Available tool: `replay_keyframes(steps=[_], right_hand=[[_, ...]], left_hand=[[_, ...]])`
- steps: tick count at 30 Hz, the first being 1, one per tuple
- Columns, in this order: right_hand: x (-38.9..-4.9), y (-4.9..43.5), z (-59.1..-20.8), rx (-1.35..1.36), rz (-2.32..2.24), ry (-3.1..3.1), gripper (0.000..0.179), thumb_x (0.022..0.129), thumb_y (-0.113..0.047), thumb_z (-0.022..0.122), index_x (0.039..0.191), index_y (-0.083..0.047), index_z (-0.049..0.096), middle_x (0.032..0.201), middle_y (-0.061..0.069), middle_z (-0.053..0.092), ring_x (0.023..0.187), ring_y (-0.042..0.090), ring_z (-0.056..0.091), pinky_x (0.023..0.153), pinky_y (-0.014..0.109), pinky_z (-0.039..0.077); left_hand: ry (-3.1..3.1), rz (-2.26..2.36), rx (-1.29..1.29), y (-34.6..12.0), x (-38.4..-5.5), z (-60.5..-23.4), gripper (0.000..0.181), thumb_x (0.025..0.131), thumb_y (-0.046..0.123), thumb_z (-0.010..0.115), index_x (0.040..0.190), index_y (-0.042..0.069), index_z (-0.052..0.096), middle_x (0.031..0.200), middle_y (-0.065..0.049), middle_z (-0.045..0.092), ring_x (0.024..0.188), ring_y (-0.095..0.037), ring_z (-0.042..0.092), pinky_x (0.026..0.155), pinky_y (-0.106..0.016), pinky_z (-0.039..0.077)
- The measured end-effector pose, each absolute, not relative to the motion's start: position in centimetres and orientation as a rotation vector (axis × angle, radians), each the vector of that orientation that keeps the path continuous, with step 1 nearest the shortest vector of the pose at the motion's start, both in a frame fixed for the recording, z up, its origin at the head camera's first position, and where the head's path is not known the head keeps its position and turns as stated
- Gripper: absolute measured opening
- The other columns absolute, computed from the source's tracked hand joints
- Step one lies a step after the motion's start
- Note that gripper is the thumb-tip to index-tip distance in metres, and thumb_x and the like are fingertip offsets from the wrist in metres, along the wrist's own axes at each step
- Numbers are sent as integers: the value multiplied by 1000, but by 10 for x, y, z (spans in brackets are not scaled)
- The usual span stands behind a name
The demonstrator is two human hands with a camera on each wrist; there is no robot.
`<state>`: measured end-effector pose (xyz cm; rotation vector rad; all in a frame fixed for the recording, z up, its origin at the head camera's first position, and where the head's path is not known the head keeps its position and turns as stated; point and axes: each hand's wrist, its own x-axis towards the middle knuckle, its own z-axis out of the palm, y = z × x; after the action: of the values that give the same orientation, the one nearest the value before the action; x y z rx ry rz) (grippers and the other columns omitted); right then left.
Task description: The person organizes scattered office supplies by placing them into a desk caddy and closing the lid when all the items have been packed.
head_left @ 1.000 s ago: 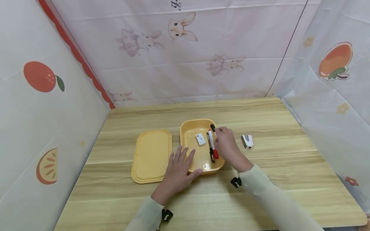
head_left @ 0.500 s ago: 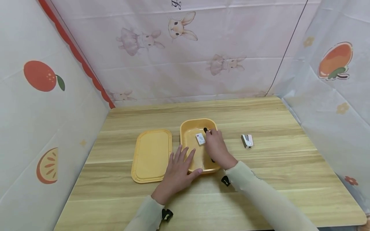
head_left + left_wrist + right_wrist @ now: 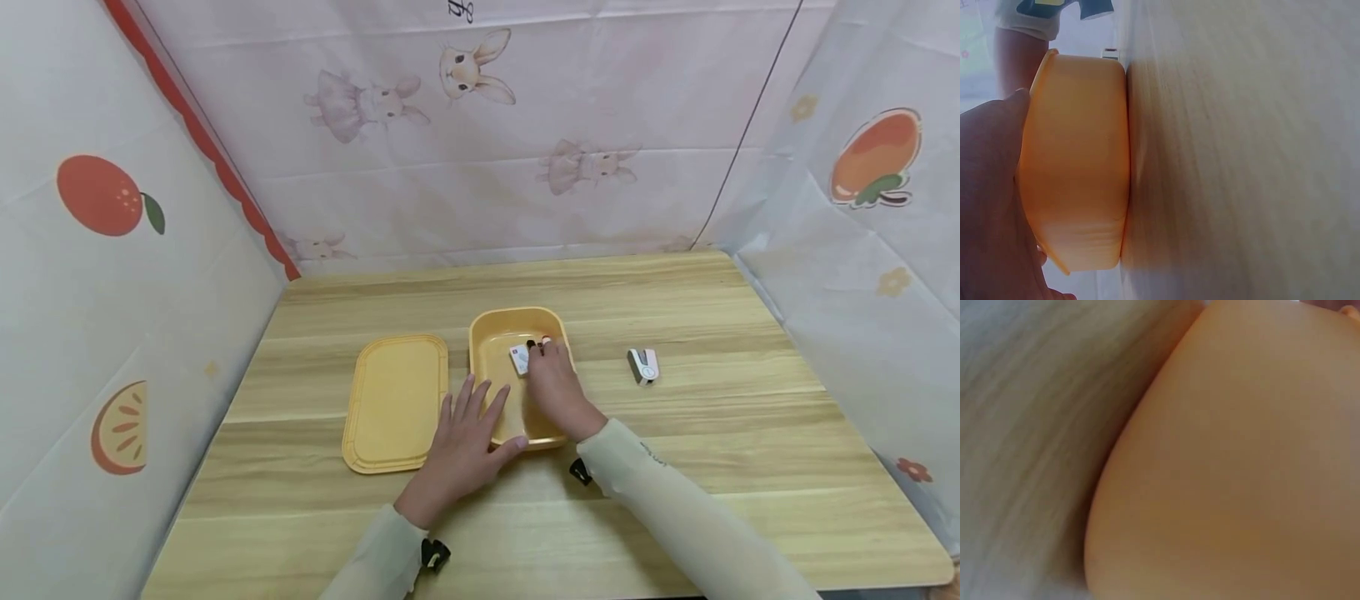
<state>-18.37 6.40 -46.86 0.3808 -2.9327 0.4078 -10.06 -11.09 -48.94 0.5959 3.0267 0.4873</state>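
Observation:
My left hand [image 3: 463,437] lies with fingers spread over the near-left rim of a yellow plastic box [image 3: 495,425], its thumb along the near edge. In the left wrist view the hand rests against the rim of the box [image 3: 1079,156]. My right hand [image 3: 553,385] reaches down into the box with curled fingers, holding a marker whose black cap [image 3: 531,343] shows past the fingertips. Beside it, the pale end of a red-and-white marker [image 3: 546,340] peeks out. A small white eraser [image 3: 519,359] lies just left of the fingers. The right hand hides most of the pens.
A flat yellow lid [image 3: 397,404] lies on the wooden table [image 3: 675,500] to the left of the box. Right of the box stands a small white-and-grey stapler [image 3: 643,366]. Printed cloth walls [image 3: 525,208] enclose the table at the back and sides.
My right hand has moved left and down from the box's right rim into its inside, carrying the black-capped marker. The left hand stays on the rim.

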Motion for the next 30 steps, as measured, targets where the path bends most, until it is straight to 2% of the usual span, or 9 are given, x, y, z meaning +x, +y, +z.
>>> replay_keyframes(steps=[7,16,20,30], right_hand=[[-182,65,-473,446,306,-2957,33,94,3,58,126,12,60,110,27,62,92,35,52,87,44,42],[-176,67,-471,474,388,-2902,37,94,5,59,131,6,60,114,27,60,91,37,53,83,46,50],[-174,68,-469,491,425,-2870,39,93,3,62,131,6,61,111,23,59,91,35,53,82,44,50],[-168,67,-452,490,510,-2829,41,90,-5,70,129,3,62,112,20,58,101,34,52,80,43,54]], left_hand=[[3023,504,611,-111,-100,-490,82,94,78,34,162,32,22,167,-5,22,158,-23,-6,122,-63,7],[3033,512,625,-111,-100,-487,81,95,75,37,161,30,24,166,-7,24,158,-26,-3,121,-64,9],[3038,492,629,-111,-100,-488,83,95,78,32,161,30,23,167,-7,23,158,-26,-3,121,-64,9],[3027,493,614,-111,-100,-487,83,95,77,33,162,30,22,167,-5,21,158,-24,-5,122,-64,7]])
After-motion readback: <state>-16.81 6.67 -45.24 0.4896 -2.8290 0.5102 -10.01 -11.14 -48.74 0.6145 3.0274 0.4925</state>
